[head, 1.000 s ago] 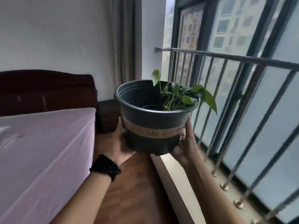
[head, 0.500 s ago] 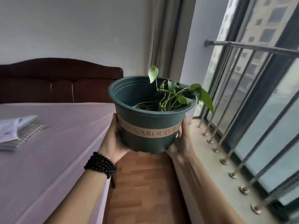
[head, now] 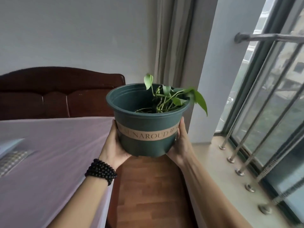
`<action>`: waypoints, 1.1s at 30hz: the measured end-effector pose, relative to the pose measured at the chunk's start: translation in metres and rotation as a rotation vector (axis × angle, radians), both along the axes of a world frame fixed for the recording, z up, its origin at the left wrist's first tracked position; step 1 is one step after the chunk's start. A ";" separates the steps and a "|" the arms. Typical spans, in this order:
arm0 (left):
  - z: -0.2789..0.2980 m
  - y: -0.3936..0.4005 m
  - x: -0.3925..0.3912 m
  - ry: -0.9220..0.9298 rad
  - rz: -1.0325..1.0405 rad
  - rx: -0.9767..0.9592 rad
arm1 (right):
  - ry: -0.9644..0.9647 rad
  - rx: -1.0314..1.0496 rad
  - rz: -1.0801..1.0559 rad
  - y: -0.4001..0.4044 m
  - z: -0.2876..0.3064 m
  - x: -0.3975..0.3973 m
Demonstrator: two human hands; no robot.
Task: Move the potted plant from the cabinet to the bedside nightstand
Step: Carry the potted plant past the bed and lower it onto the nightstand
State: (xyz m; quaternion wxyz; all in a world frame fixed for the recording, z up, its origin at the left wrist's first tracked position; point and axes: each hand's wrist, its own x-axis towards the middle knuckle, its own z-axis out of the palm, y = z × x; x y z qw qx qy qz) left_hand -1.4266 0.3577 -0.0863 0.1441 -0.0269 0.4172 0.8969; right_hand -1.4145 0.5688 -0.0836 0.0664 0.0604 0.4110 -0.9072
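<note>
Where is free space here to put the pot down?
Both hands hold the pot. Free: the bed right of the papers; the floor between bed and sill. The sill's window side has posts.

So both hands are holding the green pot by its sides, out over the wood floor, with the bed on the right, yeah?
Not quite: the bed is on the left, as the head view shows. The left hand and right hand do hold the green pot by its sides over the wood floor.

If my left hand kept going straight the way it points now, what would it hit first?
Probably the dark wooden headboard, judging by the left hand aiming forward and up past the pot; depth is unclear.
</note>
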 end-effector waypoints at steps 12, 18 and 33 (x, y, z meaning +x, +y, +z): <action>-0.004 0.013 -0.301 -0.070 0.017 0.065 | -0.022 -0.015 0.098 0.017 0.004 -0.311; -0.032 0.007 -0.465 -0.126 0.023 0.068 | -0.017 -0.006 0.091 0.010 -0.021 -0.470; -0.084 0.019 -0.781 -0.229 -0.065 0.149 | -0.160 0.008 0.053 0.025 -0.078 -0.785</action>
